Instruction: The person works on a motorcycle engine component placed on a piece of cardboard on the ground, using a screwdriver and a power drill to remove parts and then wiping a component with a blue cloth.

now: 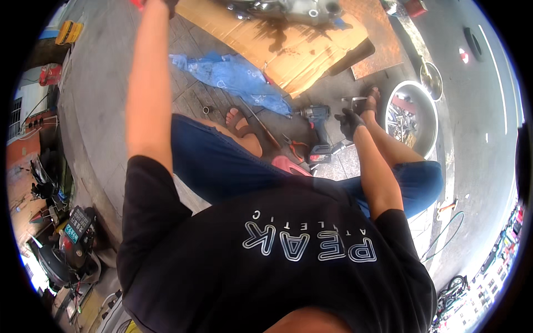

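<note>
Outdoor pavement (102,116) w/ cardboard sheet (316,58); metal engine part (294,8) on its far end.
L hand (168,4) off cardboard's far-left, cut by frame, next to sth red (137,3), grip can't tell; R hand (351,123), dark-gloved, off its near-right, fingers part-curled, can't tell if holding; cordless driver (318,119) near cardboard's near corner, blue rag (233,80) along left edge, basin (435,114) to right, open paving farther left; engine part btwn hands L–R, well ahead of R.

Paving (186,97) with cardboard (305,61), cloth (233,80), apparently impact driver (318,125)
</note>
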